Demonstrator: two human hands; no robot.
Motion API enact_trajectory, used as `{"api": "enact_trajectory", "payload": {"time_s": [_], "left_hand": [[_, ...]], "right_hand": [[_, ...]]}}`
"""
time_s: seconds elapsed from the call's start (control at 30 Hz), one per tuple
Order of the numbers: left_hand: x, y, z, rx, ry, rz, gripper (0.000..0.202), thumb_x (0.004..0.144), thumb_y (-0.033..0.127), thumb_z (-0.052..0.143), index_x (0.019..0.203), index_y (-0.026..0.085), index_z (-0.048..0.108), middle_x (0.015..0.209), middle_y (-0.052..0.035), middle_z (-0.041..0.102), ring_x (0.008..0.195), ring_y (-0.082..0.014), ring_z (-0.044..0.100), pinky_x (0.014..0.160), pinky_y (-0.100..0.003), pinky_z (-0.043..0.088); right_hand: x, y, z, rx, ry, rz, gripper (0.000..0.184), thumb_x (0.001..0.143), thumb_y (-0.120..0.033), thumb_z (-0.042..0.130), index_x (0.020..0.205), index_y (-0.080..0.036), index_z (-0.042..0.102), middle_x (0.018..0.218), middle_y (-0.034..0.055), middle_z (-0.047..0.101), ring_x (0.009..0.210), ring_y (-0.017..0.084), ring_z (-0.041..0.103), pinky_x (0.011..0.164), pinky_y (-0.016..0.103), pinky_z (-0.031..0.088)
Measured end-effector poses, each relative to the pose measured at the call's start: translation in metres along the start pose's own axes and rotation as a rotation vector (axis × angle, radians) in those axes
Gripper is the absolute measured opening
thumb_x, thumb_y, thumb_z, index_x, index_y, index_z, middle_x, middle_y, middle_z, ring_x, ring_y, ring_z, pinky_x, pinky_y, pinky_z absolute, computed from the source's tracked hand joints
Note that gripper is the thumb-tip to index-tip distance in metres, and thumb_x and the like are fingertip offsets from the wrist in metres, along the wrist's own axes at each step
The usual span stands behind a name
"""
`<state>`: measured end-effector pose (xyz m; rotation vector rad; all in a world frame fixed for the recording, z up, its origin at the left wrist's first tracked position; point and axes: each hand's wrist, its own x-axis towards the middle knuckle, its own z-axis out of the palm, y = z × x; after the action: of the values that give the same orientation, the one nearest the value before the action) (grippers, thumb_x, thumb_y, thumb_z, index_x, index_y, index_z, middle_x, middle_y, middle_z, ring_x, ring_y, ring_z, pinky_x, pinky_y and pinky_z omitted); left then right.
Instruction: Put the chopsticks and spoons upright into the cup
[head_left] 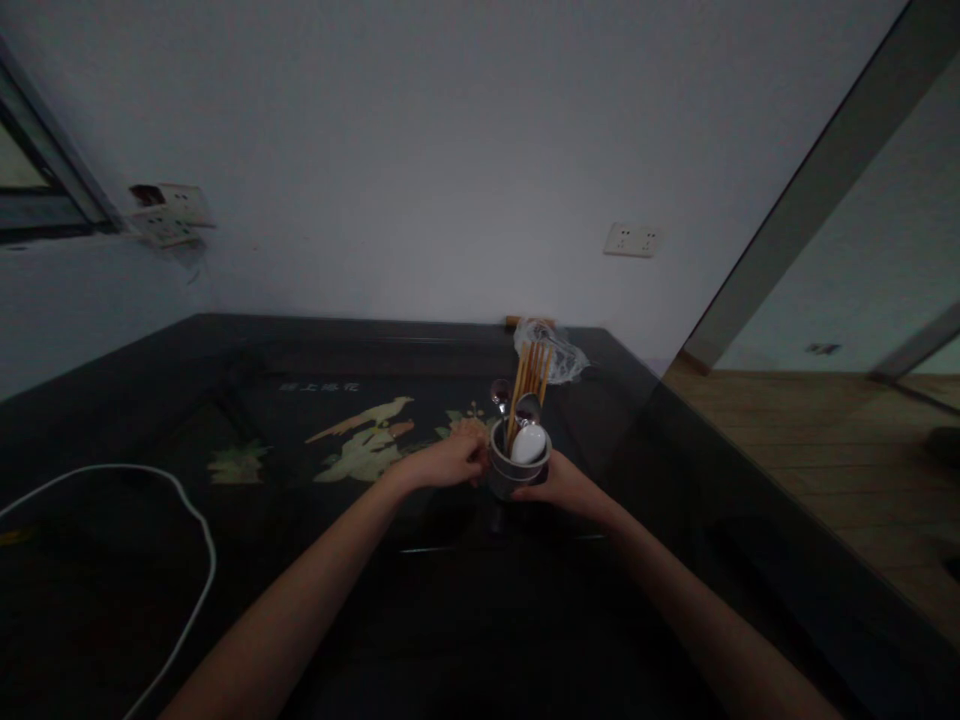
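A grey cutlery holder [507,481] stands upright on the dark table, between my two hands. Several wooden chopsticks [534,368], metal spoons [500,393] and a white spoon [529,444] stick up out of it. My right hand [559,486] is wrapped round its right side, with the thumb across the front. On the left side, my left hand [456,460] has curled fingers against the holder's wall; some of its fingertips are hidden.
The glossy dark table [450,620] bears a bird and flower picture [367,440]. Behind the holder lies a crumpled clear plastic bag [566,362]. A white cable [206,540] loops at the left. Wall sockets [632,240] are above the table's far edge.
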<state>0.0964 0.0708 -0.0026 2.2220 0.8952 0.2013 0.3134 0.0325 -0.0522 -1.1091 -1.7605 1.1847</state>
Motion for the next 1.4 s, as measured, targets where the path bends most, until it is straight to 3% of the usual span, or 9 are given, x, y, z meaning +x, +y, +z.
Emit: {"api": "enact_trajectory", "payload": {"time_s": [0.17,0.33,0.43,0.63,0.8,1.07,1.4], "left_hand": [[0.017,0.004,0.033,-0.194,0.154,-0.054,0.014,0.080,0.015,0.048,0.093,0.013,0.053,0.093,-0.0078,0.065,0.084,-0.0173,0.062,0.075,-0.030,0.050],[0.027,0.010,0.065,-0.566,0.121,-0.016,0.035,0.076,0.003,0.047,0.109,0.014,0.048,0.121,-0.0139,0.056,0.102,-0.0191,0.062,0.078,-0.031,0.052],[0.030,0.014,0.082,-0.626,0.156,0.055,0.048,0.071,-0.003,0.047,0.115,0.015,0.046,0.129,-0.0148,0.051,0.115,-0.0201,0.056,0.088,-0.032,0.050],[0.026,0.020,0.109,-0.207,0.331,0.249,0.060,0.071,0.000,0.047,0.129,0.017,0.042,0.137,-0.0122,0.045,0.128,-0.0203,0.043,0.110,-0.039,0.034],[0.025,0.028,0.113,0.085,0.302,0.252,0.066,0.076,0.010,0.050,0.139,0.017,0.031,0.146,-0.0124,0.038,0.135,-0.0221,0.034,0.113,-0.042,0.029],[0.044,0.031,0.110,0.223,0.236,0.264,0.066,0.081,0.022,0.051,0.141,0.016,0.025,0.149,-0.0128,0.032,0.139,-0.0209,0.028,0.114,-0.042,0.023],[0.044,0.029,0.112,0.336,0.194,0.261,0.068,0.086,0.025,0.046,0.146,0.018,0.016,0.154,-0.0092,0.021,0.141,-0.0185,0.021,0.115,-0.039,0.019]], "right_hand": [[-0.016,0.006,-0.025,-0.051,0.090,0.060,0.061,0.055,-0.032,0.082,0.108,-0.015,0.057,0.111,0.0134,0.066,0.104,0.028,0.062,0.099,0.050,0.041],[-0.031,0.009,-0.049,-0.140,0.196,0.104,0.058,0.055,-0.034,0.081,0.106,-0.016,0.059,0.111,0.0128,0.067,0.105,0.030,0.061,0.097,0.050,0.044],[-0.037,0.012,-0.058,-0.143,0.222,0.126,0.055,0.057,-0.035,0.080,0.104,-0.016,0.060,0.108,0.0129,0.068,0.101,0.029,0.063,0.093,0.050,0.047],[-0.043,0.019,-0.067,-0.169,0.297,0.134,0.054,0.057,-0.037,0.079,0.104,-0.017,0.060,0.109,0.0123,0.069,0.102,0.029,0.064,0.094,0.048,0.047],[-0.044,0.023,-0.074,-0.187,0.337,0.124,0.052,0.056,-0.036,0.080,0.101,-0.016,0.061,0.109,0.0130,0.068,0.101,0.029,0.064,0.095,0.048,0.046],[-0.047,0.034,-0.087,-0.187,0.380,0.170,0.052,0.059,-0.037,0.079,0.102,-0.014,0.060,0.110,0.0142,0.067,0.105,0.029,0.062,0.094,0.047,0.046],[-0.046,0.041,-0.087,-0.213,0.450,0.136,0.061,0.060,-0.038,0.079,0.112,-0.016,0.054,0.117,0.0145,0.063,0.113,0.029,0.057,0.097,0.049,0.044]]}}
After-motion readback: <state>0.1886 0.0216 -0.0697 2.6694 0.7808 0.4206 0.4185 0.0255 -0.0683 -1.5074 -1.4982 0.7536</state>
